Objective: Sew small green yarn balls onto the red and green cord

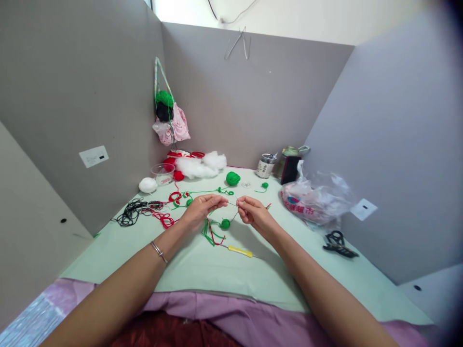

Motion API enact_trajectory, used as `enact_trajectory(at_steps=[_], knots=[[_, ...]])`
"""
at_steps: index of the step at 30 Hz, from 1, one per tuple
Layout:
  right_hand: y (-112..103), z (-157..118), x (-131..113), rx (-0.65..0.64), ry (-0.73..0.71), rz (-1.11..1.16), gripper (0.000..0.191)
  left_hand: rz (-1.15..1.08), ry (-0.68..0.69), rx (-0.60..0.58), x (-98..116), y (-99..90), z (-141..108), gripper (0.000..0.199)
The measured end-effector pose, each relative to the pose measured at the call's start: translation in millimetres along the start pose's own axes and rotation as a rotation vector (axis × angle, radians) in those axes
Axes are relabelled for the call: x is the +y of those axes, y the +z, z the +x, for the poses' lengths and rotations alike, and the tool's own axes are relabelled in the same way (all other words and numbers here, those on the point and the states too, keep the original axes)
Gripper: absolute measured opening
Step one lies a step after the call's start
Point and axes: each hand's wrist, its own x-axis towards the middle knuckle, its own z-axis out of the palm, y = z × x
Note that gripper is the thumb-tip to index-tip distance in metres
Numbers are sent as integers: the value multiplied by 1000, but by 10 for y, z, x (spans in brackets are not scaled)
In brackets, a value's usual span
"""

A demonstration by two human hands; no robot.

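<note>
Over the middle of the table, my left hand (203, 208) and my right hand (256, 216) face each other, both closed in a pinch. A thin dark thread (232, 204) runs between the fingertips. From my right fingers it slants down to a small green ball (224, 224), which looks crocheted. Whether a needle is also in my fingers is too small to tell. Below my hands are loose green and red yarn strands (209, 235) and a crochet hook with a yellow handle (240, 251).
Left lie tangled black yarn (132, 212), red yarn (167, 220) and a white ball (148, 185). White stuffing (200, 166), a green yarn ball (233, 179) and a pen cup (265, 166) stand behind. Right are a plastic bag (307, 200) and a black claw clip (339, 245). Grey partitions enclose the table.
</note>
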Motion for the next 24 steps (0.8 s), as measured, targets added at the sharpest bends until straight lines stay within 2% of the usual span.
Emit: enact_trajectory(at_steps=[3,6,8,11,12,14,16,17,21,24], knots=[[29,-5,6,-15,-2,-44,26,-223,-51,-80,6,51,-20,28],[86,-21,6,-21,-12,-78,28,-287,-81,-80,14,91,-43,31],[101,-25,-1,9,-42,-66,27,-217,-87,-58,-4,95,-44,31],[86,-20,-18,75,-104,-57,27,15,-110,-25,-74,85,-33,43],[78,-16,-23,92,-121,-64,27,103,-125,-48,-102,81,-31,46],[68,-10,-28,113,-142,-87,27,245,-164,-171,-147,77,-31,42],[70,-5,-26,117,-140,-99,27,298,-194,-287,-161,77,-38,37],[75,-4,-23,117,-131,-94,28,285,-196,-300,-155,79,-42,36],[111,-6,-2,108,-92,-40,30,93,-116,-160,-82,85,-54,32],[140,-9,23,103,-66,-11,31,-31,-89,-119,-48,78,-47,28]])
